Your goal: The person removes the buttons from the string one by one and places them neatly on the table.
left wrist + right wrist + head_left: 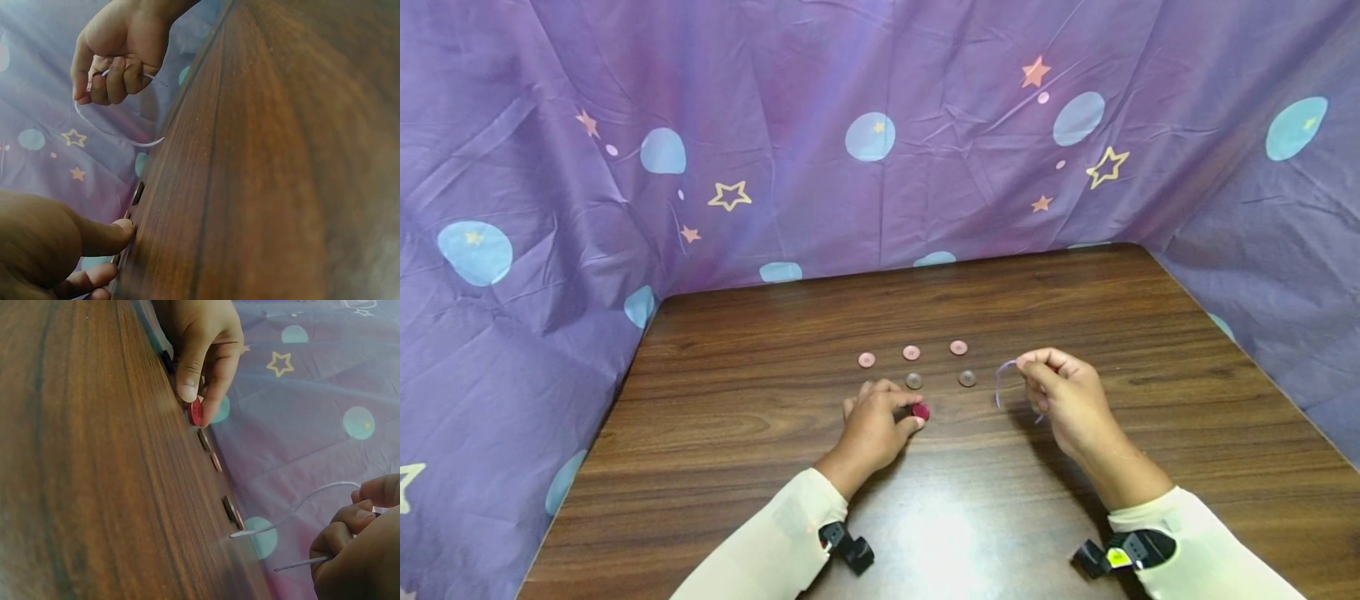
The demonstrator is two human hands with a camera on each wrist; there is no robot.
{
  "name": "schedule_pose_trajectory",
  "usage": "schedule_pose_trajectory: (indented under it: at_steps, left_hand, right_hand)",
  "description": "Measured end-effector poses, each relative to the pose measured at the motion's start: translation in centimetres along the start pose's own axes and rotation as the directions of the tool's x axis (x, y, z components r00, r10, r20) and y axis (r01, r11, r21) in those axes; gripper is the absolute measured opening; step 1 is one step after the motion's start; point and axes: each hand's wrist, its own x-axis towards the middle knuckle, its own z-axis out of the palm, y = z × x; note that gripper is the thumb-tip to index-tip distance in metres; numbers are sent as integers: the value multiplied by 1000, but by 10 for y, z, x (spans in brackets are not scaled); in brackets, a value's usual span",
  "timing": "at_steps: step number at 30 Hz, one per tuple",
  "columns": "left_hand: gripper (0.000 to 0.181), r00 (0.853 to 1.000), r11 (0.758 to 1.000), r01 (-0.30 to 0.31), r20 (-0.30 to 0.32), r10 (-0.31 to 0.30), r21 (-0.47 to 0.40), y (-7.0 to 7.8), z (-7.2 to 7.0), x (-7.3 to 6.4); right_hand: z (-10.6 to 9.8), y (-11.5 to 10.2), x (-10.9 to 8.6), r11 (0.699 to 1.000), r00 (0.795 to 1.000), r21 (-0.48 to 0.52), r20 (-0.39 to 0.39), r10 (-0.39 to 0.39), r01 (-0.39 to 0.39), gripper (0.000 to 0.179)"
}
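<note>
My left hand pinches a dark red button between thumb and forefinger, low over the wooden table. In the right wrist view the red button is tilted up on its edge. To the right, my right hand is raised and pinches a thin light-purple string. One end of the string arcs down free from the fingertips; the other end pokes out below the curled fingers. Two grey-brown buttons, one near the left hand and one farther right, lie flat just beyond the red one.
Behind them is a row of three pink buttons: left, middle and right. A small dark piece shows beside the left hand in the right wrist view. Purple patterned cloth hangs around the table.
</note>
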Motion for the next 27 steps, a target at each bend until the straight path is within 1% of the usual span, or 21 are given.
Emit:
schedule_pose_trajectory:
  at_steps: [4,11,19,23,27]
  left_hand:
    - [32,1000,1000,-4,-2,4,0,0,0,0]
    - [31,1000,1000,-1,0,1,-5,-1,0,0]
    - [31,1000,1000,-20,-9,20,-11,-2,0,0]
    - [32,1000,1000,-25,-6,25,-10,-3,1,1]
    - [32,1000,1000,-22,1,22,-9,-3,1,1]
  right_hand:
    - [1,0,0,1000,1000,4,-12,12,-12,32]
    - [1,0,0,1000,1000,9,-11,13,-13,30]
    - [1,0,0,1000,1000,4,-2,18,-18,27]
    - [2,0,0,1000,1000,4,-3,20,-20,31]
    - [2,0,0,1000,1000,12,-7,18,-18,30]
